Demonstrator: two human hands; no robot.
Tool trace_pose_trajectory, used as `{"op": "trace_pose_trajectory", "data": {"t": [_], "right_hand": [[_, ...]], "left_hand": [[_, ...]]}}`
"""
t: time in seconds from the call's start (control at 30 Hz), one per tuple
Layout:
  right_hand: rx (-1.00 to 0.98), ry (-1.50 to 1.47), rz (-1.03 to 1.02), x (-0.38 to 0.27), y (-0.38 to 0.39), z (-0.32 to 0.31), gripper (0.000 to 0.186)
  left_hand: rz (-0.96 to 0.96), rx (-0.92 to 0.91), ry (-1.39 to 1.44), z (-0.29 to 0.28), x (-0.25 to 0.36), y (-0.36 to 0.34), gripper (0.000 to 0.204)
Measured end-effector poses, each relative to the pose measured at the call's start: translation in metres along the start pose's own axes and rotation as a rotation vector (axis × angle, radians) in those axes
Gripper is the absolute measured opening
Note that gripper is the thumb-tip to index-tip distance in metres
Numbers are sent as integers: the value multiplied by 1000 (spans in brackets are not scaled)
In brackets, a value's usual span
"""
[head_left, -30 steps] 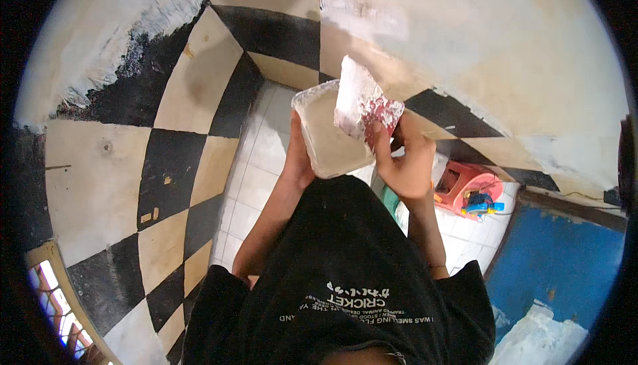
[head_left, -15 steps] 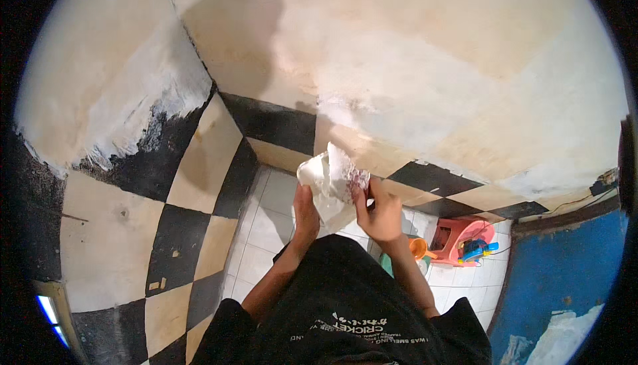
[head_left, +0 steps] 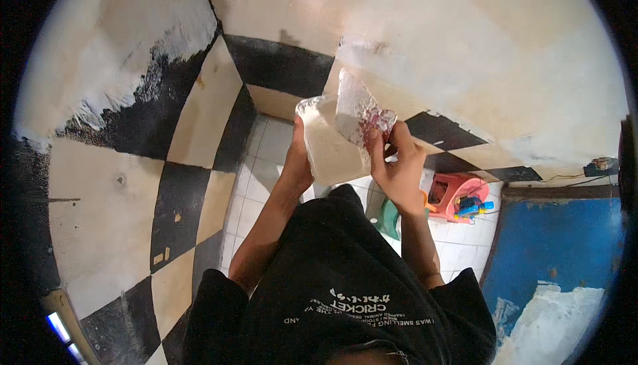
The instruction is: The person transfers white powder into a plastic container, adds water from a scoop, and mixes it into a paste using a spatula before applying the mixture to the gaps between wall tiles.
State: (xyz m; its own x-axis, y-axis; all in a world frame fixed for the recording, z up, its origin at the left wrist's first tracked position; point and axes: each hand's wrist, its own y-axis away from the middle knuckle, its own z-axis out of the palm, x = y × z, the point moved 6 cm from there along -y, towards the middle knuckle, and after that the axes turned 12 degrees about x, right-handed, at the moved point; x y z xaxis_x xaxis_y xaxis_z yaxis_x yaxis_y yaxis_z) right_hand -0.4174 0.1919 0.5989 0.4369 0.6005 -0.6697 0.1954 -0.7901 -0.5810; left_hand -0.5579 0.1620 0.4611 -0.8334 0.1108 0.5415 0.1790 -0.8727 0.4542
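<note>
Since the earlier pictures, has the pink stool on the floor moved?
No. Judged against the blue door, the pink stool keeps its place on the floor just to the left; its shift in the picture comes from the camera moving.

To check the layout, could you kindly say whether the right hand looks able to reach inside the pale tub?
Probably yes: the right hand is close beside the pale tub, and the scraper it holds hides only part of the open top in this view.

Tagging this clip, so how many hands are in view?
2: the left hand grips the pale tub at its left; the right hand holds the smeared scraper. No others show.
</note>
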Motion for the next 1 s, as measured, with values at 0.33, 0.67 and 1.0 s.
{"op": "trace_pose_trajectory", "data": {"t": [0.33, 0.67, 1.0], "right_hand": [[-21, 33, 69, -8, 19, 12, 10], [35, 22, 116, -3, 23, -1, 13], [68, 31, 192, 6, 28, -9, 13]], "left_hand": [[328, 211, -387, -43, 12, 14, 62], [-149, 41, -31, -26, -8, 10, 69], [-59, 58, -101, -25, -16, 0, 79]]}}
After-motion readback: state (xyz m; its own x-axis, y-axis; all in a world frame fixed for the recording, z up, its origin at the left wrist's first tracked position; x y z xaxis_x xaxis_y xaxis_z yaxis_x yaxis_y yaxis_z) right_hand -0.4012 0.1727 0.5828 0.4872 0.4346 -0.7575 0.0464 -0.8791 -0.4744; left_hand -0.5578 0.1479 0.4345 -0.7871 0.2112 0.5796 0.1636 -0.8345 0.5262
